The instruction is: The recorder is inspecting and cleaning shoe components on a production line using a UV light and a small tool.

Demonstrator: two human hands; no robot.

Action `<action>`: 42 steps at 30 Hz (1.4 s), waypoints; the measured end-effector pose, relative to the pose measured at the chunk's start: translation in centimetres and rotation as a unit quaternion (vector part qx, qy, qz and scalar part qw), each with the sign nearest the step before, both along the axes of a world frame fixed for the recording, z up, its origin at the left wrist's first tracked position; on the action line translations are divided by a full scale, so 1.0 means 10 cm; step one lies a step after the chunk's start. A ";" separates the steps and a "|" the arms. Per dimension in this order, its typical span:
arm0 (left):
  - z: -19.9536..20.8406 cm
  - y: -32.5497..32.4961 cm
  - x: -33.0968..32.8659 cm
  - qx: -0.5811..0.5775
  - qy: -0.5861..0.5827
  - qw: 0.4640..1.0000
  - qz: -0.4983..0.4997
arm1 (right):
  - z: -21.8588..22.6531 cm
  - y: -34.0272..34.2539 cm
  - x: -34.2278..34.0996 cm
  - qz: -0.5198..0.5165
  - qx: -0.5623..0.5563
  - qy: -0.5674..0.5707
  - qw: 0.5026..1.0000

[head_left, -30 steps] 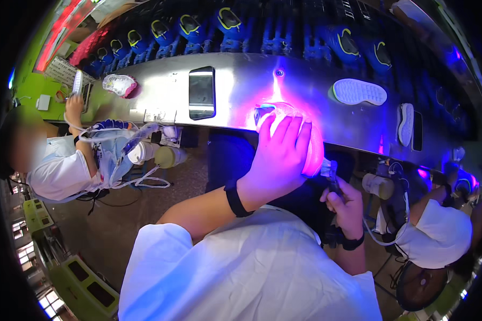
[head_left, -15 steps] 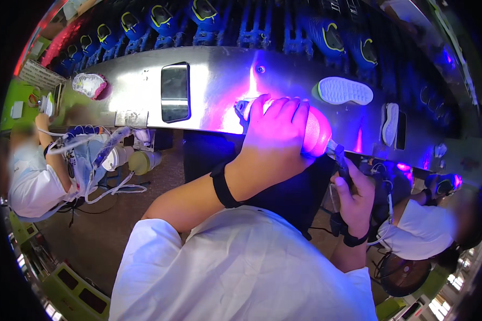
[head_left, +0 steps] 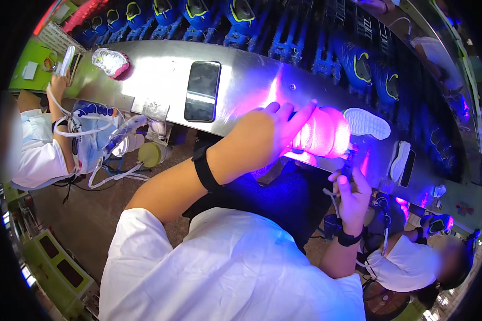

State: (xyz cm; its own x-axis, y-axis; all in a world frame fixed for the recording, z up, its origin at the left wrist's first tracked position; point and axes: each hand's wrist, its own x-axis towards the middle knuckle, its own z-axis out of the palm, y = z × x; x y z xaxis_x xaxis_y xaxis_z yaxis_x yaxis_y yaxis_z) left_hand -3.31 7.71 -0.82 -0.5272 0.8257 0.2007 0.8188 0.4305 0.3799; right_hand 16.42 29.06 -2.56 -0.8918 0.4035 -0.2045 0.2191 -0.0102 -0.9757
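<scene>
The left hand is closed over one end of a rounded shoe-shaped piece, fingers laid across it and thumb hidden; the piece lies to the right of that hand at the near edge of a grey metal table, its true colour masked by pink-violet light. The right hand pinches a slim, dark-handled brush between thumb and fingers, the bristle end just beside the far end of the piece; whether the two touch cannot be told. The step in hand appears to be brushing the piece's lower border. The next stroke would call for a firm left hold and a light, even sweep along the edge. Beyond the right hand lies a white, textured shoe sole; beyond the left, a black rectangular phone.
</scene>
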 end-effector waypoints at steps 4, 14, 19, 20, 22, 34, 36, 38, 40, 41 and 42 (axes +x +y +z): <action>0.05 -0.17 0.08 -0.004 -0.128 0.991 -0.024 | 0.16 0.07 -0.01 0.024 0.035 -0.015 0.999; 0.10 -0.32 0.41 0.117 -0.327 0.932 -0.106 | 0.73 0.00 -0.10 0.109 0.095 0.027 0.989; 0.18 -0.32 0.47 0.105 -0.353 0.923 -0.114 | 0.69 0.07 0.02 0.102 0.089 0.021 0.991; 0.20 -0.32 0.47 0.096 -0.381 0.913 -0.112 | 0.69 0.09 0.03 0.111 0.090 0.010 0.990; 0.20 -0.30 0.48 0.083 -0.407 0.903 -0.110 | 0.69 0.13 0.09 0.122 0.092 0.007 0.988; 0.18 0.05 0.52 0.132 -0.679 0.722 -0.022 | 0.30 0.26 0.19 0.108 0.164 0.013 0.980; 0.14 0.06 0.49 0.124 -0.696 0.707 -0.014 | 0.25 0.26 0.29 0.109 0.154 0.015 0.982; 0.11 0.08 0.50 0.128 -0.705 0.698 -0.009 | 0.21 0.28 0.47 0.125 0.047 -0.059 0.989; 0.07 0.07 0.49 0.132 -0.711 0.690 -0.004 | 0.26 0.34 0.50 0.141 0.052 -0.063 0.987; 0.02 0.06 0.47 0.107 -0.695 0.711 0.000 | 0.30 0.35 0.54 0.151 0.060 -0.071 0.984; 0.01 0.07 0.47 0.082 -0.677 0.732 0.003 | 0.30 0.34 0.49 0.128 0.058 -0.044 0.989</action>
